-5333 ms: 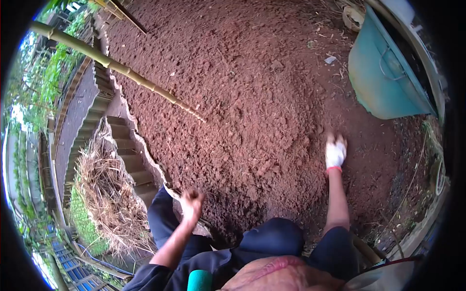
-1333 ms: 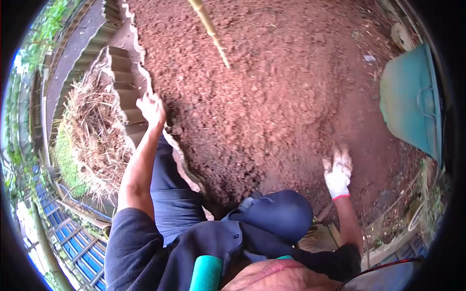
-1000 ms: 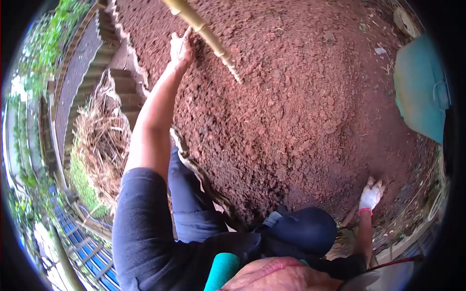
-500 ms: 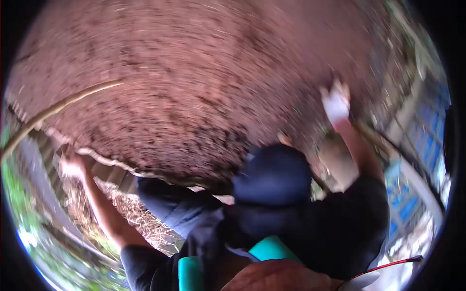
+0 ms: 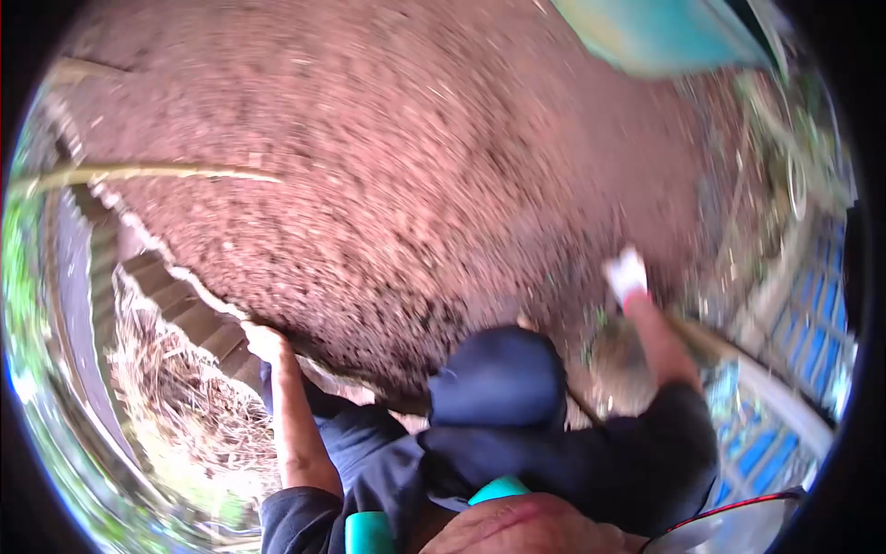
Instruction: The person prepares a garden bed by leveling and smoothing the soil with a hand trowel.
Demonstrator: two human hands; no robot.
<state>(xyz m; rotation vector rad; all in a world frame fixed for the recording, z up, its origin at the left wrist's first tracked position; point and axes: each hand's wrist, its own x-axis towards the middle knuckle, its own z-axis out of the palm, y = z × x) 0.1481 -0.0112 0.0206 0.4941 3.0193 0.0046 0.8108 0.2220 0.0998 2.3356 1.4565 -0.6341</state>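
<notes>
My left hand (image 5: 265, 342) is at the rough pale edge (image 5: 205, 294) that borders the soil, close beside my dark-clothed leg. Its fingers are blurred and partly hidden at that edge. On the right, my right hand (image 5: 628, 275), in a white glove with a red cuff, reaches low over the reddish-brown soil (image 5: 388, 166). Motion smears its fingers, and no object shows in it. My bent knee (image 5: 498, 377) in dark trousers stands between the two arms, near darker crumbly soil.
A curved pole (image 5: 157, 173) juts over the soil from the left. Dry straw (image 5: 185, 379) lies below brown slats (image 5: 208, 323). A blue slatted panel (image 5: 817, 295) and a pale beam (image 5: 784, 402) are at right. A teal surface (image 5: 664, 35) shows at the top right.
My left hand has come rightward along the edge, closer to my leg. The right hand sits lower in view, its fingers less spread. The view has shifted, bringing the teal surface in.
</notes>
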